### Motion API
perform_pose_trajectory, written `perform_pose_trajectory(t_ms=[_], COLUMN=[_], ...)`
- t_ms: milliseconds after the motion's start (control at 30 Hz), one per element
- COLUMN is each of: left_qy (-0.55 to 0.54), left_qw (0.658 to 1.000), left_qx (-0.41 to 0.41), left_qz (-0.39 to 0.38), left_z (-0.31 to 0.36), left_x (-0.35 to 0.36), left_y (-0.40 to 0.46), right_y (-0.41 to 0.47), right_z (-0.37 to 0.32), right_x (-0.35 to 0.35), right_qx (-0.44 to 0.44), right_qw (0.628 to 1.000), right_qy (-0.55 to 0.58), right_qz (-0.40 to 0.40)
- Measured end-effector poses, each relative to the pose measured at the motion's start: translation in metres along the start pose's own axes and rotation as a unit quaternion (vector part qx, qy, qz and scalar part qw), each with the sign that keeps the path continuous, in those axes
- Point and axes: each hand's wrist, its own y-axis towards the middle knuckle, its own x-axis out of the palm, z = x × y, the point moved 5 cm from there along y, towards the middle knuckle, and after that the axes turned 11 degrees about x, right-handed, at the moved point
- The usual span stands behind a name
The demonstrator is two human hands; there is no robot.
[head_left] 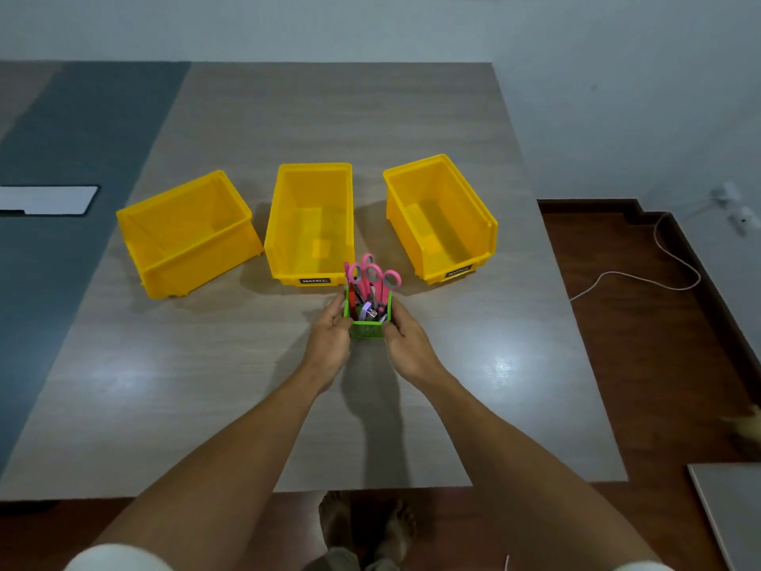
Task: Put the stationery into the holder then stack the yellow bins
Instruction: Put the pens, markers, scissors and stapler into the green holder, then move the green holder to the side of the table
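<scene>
Hands are cupping a green holder (367,323) from both sides near the middle of the table (206,405), the left hand (329,337) and right hand (405,342) each pressing curled fingers against a wall, apparently to steady it or slide it clear. Both forearms are reaching straight out from the near edge, wrists angling inward, palms facing each other. Pink-handled scissors (372,276) and smaller stationery are standing upright inside the holder, suggesting the first part of the job is done. Just beyond, three yellow bins are sitting empty and unstacked in a row: the left bin (185,236) skewed toward the left edge, the middle bin (309,224) directly behind the holder, the right bin (440,218) toward the right edge.
</scene>
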Motion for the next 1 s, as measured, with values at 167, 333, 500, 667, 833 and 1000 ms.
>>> perform_pose_trajectory(t_ms=[167,333,500,667,833,1000], left_qy=[-0.031,0.013,0.026,0.011,0.018,0.014], left_qw=[0.999,0.997,0.991,0.982,0.978,0.981], left_qx=[-0.014,0.012,0.03,0.041,0.06,0.071], left_qz=[-0.003,-0.071,-0.127,-0.183,-0.199,-0.181], left_z=[0.01,0.025,0.041,0.054,0.076,0.08], left_x=[0.006,0.032,0.081,0.15,0.22,0.282], left_y=[0.007,0.016,0.017,0.023,0.043,0.097], right_y=[-0.008,-0.022,-0.04,-0.041,-0.016,0.037], right_z=[-0.006,-0.01,-0.004,0.017,0.026,0.019], right_x=[-0.008,-0.033,-0.082,-0.144,-0.211,-0.278], right_qx=[0.0,0.006,0.015,0.052,0.036,-0.018], right_qw=[0.997,0.99,0.98,0.968,0.963,0.97], right_qy=[0.004,0.039,0.064,0.081,0.079,0.046], right_qz=[0.073,0.139,0.19,0.234,0.254,0.239])
